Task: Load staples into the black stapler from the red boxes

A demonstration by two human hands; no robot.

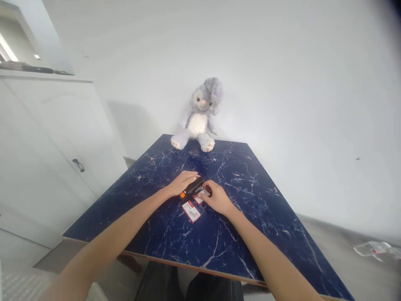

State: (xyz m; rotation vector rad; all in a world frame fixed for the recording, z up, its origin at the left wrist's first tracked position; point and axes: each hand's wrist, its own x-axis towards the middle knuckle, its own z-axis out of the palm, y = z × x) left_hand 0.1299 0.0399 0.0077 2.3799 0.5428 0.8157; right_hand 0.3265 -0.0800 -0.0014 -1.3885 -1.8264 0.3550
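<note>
My left hand (182, 182) lies over a black stapler (193, 187) with an orange end, its fingers wrapped round the far side. Close by on the right, my right hand (218, 198) is closed, thumb and fingers pinching a small red-and-white box (200, 197) beside the stapler. The fingers hide part of that box. A second red-and-white box (191, 211), printed with a grey picture, rests flat on the table just nearer to me.
The dark blue marble-patterned table (216, 242) stands against a white wall. At its far edge sits a grey plush rabbit (198, 124). A white cabinet (53, 146) is on the left; a clear plastic item (372, 248) lies on the floor at right.
</note>
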